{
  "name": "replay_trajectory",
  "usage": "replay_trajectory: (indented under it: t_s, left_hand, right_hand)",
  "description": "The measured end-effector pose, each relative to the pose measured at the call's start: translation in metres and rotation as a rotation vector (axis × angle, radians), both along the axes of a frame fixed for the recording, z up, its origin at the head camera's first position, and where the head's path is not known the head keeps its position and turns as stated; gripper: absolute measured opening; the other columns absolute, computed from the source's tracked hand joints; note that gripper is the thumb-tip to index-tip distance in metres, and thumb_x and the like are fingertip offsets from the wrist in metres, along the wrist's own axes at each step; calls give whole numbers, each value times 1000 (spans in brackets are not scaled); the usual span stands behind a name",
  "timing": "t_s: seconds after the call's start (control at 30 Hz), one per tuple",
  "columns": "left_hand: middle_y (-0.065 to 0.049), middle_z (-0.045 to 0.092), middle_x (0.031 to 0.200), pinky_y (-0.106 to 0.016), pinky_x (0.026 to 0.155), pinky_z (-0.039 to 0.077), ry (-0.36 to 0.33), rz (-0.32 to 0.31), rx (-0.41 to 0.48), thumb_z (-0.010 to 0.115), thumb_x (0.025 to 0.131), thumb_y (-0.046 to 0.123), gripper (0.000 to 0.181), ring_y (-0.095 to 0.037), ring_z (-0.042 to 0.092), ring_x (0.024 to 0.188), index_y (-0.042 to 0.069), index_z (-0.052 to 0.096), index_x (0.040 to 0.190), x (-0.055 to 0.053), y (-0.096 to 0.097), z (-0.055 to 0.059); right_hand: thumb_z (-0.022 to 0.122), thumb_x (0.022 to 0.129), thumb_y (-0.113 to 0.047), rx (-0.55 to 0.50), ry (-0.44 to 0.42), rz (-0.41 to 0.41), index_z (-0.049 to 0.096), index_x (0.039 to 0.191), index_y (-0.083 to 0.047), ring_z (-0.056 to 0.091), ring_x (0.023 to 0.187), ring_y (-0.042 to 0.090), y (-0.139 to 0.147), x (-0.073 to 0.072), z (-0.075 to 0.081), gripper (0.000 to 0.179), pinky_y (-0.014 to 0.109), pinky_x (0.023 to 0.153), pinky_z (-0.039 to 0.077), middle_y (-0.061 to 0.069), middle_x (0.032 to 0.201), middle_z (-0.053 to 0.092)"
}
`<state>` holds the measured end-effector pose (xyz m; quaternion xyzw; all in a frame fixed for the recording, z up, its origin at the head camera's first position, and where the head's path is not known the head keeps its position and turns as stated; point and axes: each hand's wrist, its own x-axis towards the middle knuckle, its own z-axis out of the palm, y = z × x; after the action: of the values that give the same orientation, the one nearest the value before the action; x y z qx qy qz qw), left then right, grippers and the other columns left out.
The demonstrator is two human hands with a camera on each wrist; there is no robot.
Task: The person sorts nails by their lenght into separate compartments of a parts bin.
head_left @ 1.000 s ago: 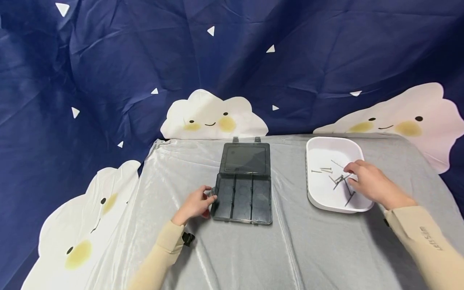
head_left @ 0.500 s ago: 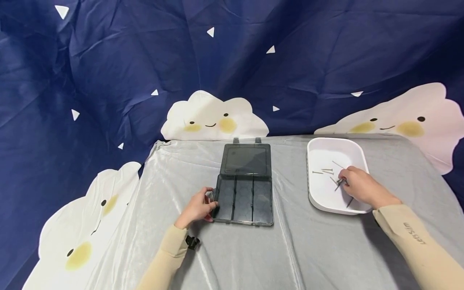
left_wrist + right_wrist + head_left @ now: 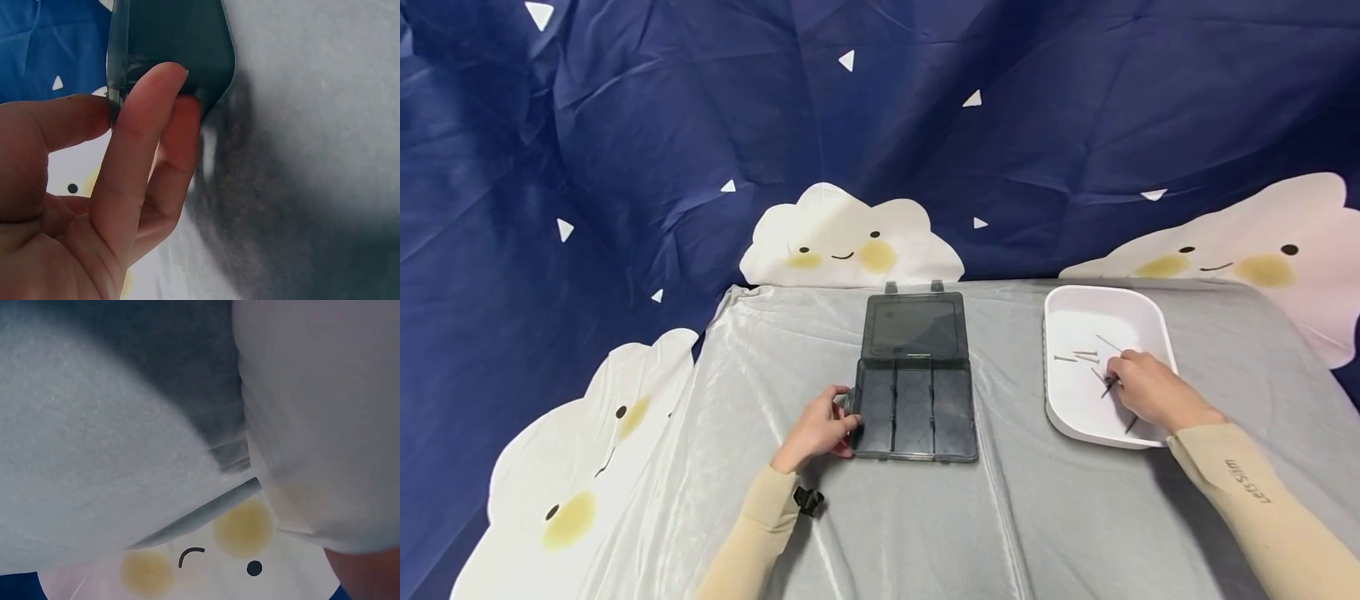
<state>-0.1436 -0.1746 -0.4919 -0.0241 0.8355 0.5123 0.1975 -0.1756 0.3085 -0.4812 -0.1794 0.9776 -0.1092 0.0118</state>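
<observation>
A dark see-through compartment box (image 3: 913, 457) lies with its lid (image 3: 916, 327) folded back, three long bays bare. My left hand (image 3: 822, 427) grips its left edge; in the left wrist view the thumb and fingers (image 3: 150, 125) close on that wall from both sides. Over the white tray (image 3: 1063, 417) my right hand (image 3: 1156, 392) reaches down, fingertips pinching a dark screw (image 3: 1108, 387). Lighter screws (image 3: 1086, 357) lie left of those fingers, and another dark screw (image 3: 1131, 425) lies below the hand. The palm hides part of the tray floor.
A grey cloth (image 3: 925, 533) with creases covers the table. Behind it hangs a navy curtain (image 3: 880, 108) with white clouds and triangles. The tray's outer wall (image 3: 300, 412) fills the right of the right wrist view.
My right hand has moved left and lower into the tray, and its fingers have closed at the dark screws. My left hand keeps its hold on the box. The head view has shifted slightly.
</observation>
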Motion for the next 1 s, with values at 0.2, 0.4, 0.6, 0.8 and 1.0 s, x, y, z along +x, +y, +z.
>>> replay_trajectory:
  t_s: [0.2, 0.4, 0.6, 0.8, 1.0]
  left_hand:
    - [-8, 56, 81, -37, 51, 62, -21, 10, 9, 63, 91, 8, 57, -16, 59, 49, 5, 38, 142, -2, 0, 0]
    - [-12, 59, 83, -37, 52, 62, -22, 2, 22, 64, 90, 8, 56, -16, 60, 51, 5, 39, 141, -6, 1, -1]
    - [-10, 58, 81, -39, 52, 63, -21, 0, 47, 64, 90, 8, 56, -16, 60, 52, 5, 39, 140, -8, 1, -3]
    - [-6, 53, 84, -37, 52, 62, -1, 12, 53, 65, 91, 8, 56, -15, 57, 58, 7, 42, 142, -9, 2, -4]
    - [-5, 50, 86, -36, 51, 62, 15, 39, 62, 65, 91, 8, 57, -15, 55, 59, 9, 43, 143, -10, 3, -5]
  right_hand:
    - [58, 74, 11, 16, 2, 19, 63, 80, -2, 58, 72, 32, 0, -3, -3, 15, 51, 66, 52, 13, 79, 57]
    - [56, 77, 10, 34, -25, 8, 62, 81, -3, 57, 71, 30, 2, -5, -3, 15, 50, 66, 52, 12, 78, 56]
    - [55, 81, 8, 29, -38, 5, 56, 76, -8, 53, 68, 23, 0, -4, -2, 16, 45, 63, 50, 7, 74, 54]
    - [55, 80, 8, 31, -60, 3, 54, 77, -9, 50, 67, 22, 0, -4, -2, 17, 42, 60, 47, 6, 74, 53]
    - [55, 80, 9, 16, -64, 9, 57, 83, -5, 55, 70, 26, -1, -6, -5, 14, 47, 63, 50, 9, 76, 56]
